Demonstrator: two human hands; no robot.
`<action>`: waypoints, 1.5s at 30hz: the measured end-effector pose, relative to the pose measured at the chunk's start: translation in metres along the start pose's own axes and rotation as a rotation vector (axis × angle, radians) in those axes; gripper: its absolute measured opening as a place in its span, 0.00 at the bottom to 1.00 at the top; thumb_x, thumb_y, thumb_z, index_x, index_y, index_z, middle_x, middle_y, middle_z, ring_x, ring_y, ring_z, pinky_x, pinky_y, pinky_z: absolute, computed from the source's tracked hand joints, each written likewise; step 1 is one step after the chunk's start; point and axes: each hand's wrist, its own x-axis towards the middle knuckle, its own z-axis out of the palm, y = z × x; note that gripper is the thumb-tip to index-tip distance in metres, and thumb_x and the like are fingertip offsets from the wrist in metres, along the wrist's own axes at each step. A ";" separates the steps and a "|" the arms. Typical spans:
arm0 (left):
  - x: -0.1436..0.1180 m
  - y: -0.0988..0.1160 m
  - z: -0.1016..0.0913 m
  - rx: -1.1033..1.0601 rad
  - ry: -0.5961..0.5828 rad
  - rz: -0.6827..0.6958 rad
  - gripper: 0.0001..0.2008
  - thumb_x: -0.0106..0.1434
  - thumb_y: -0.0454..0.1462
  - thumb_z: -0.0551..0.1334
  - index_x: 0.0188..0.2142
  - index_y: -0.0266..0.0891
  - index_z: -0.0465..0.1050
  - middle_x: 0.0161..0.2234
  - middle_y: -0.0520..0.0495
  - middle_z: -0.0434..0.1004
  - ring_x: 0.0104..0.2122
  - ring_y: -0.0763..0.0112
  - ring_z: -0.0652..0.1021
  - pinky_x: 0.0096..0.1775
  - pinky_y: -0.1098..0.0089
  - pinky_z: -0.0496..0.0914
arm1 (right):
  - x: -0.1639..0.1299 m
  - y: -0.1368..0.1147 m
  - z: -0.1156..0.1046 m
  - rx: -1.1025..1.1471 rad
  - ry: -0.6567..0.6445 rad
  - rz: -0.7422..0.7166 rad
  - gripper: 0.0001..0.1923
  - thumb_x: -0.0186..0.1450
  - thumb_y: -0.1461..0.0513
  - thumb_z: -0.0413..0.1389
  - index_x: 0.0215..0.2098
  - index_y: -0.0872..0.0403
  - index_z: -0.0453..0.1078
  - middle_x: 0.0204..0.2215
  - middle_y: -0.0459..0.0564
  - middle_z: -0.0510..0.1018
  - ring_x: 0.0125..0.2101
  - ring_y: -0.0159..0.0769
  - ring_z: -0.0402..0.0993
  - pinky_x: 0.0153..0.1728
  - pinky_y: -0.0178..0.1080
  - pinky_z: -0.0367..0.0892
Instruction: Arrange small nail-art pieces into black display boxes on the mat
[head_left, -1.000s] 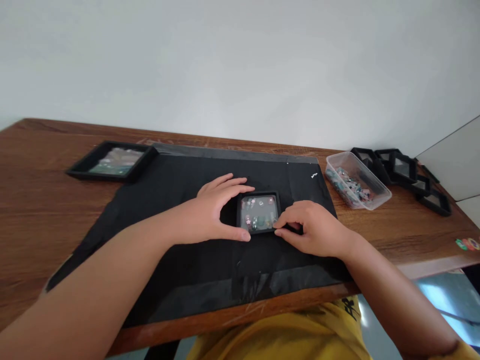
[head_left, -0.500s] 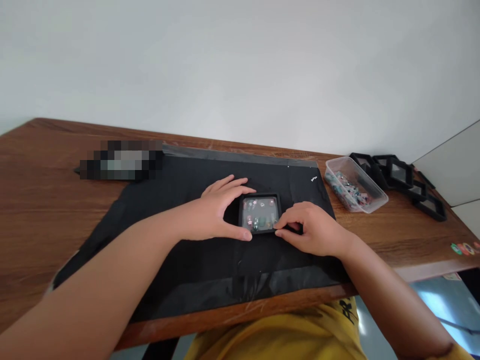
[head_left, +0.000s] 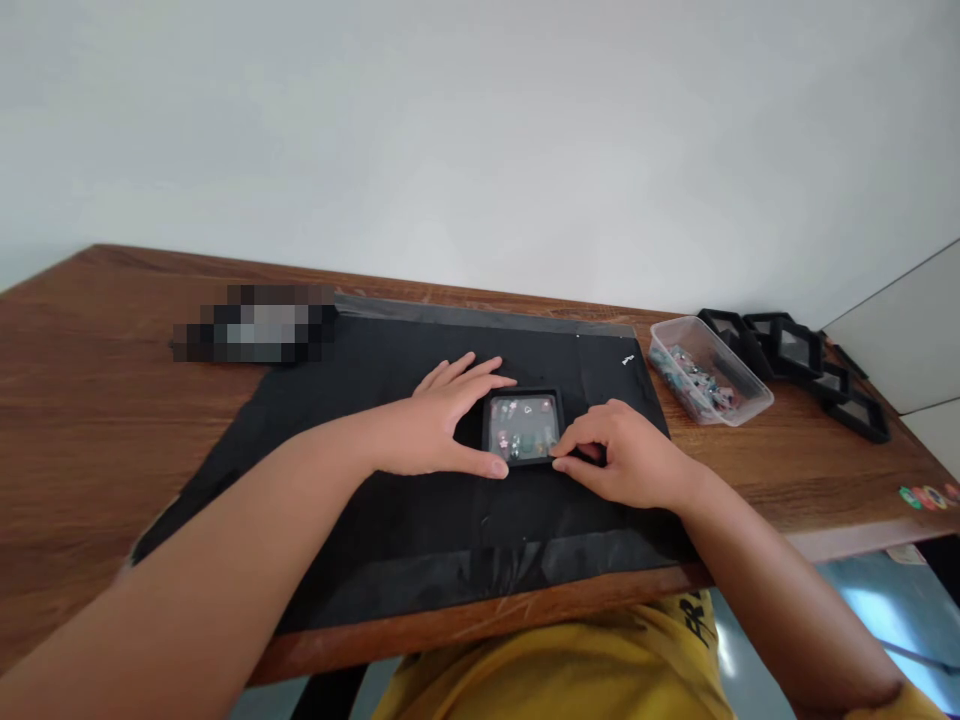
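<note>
A small square black frame [head_left: 523, 462] with a clear pane lies flat on the black mat [head_left: 420, 560]. Tiny pink, green and pale charms [head_left: 517, 443] show along its lower and upper parts. My left hand [head_left: 442, 425] grips the frame's left side, its thumb at the lower left corner and index finger at the upper left; the other fingers are spread. At the lower right corner my right hand [head_left: 626, 455] is closed in a pinch, fingertips touching the pane's edge. What those fingertips hold, if anything, is too small to make out.
A clear plastic tub [head_left: 712, 370] of small colourful pieces stands to the right on the wooden table [head_left: 780, 480]. Beyond it several black frames [head_left: 799, 350] lie in a pile. A pixelated dark object [head_left: 259, 325] is at the far left. A white scrap [head_left: 628, 359] lies on the mat.
The view has shifted slightly. Both hands keep nearly the same places at the frame, and the charms look unchanged.
</note>
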 end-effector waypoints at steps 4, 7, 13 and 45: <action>0.001 0.001 -0.001 0.022 -0.022 0.003 0.57 0.50 0.70 0.69 0.76 0.62 0.56 0.81 0.52 0.36 0.78 0.33 0.36 0.72 0.30 0.48 | 0.000 0.001 0.001 0.012 0.005 0.005 0.04 0.68 0.65 0.65 0.35 0.53 0.82 0.24 0.42 0.78 0.27 0.30 0.71 0.38 0.38 0.56; 0.001 0.002 -0.001 0.027 -0.024 0.026 0.57 0.52 0.70 0.68 0.76 0.60 0.56 0.81 0.50 0.36 0.78 0.35 0.35 0.73 0.32 0.46 | 0.000 0.003 0.001 0.036 0.012 -0.003 0.04 0.68 0.64 0.64 0.35 0.53 0.82 0.22 0.41 0.76 0.26 0.29 0.69 0.37 0.37 0.57; 0.001 0.008 -0.003 0.013 -0.018 0.064 0.56 0.52 0.70 0.68 0.75 0.56 0.58 0.81 0.47 0.39 0.78 0.38 0.37 0.74 0.34 0.42 | 0.001 0.006 0.002 0.041 0.021 -0.063 0.05 0.69 0.64 0.63 0.35 0.53 0.81 0.23 0.42 0.75 0.26 0.30 0.69 0.36 0.37 0.57; -0.001 0.010 -0.001 -0.019 0.020 0.103 0.56 0.51 0.70 0.69 0.74 0.58 0.60 0.80 0.49 0.47 0.78 0.36 0.41 0.74 0.34 0.44 | -0.002 0.013 0.009 -0.082 0.154 -0.099 0.37 0.67 0.51 0.68 0.70 0.53 0.67 0.63 0.63 0.73 0.62 0.54 0.68 0.63 0.58 0.63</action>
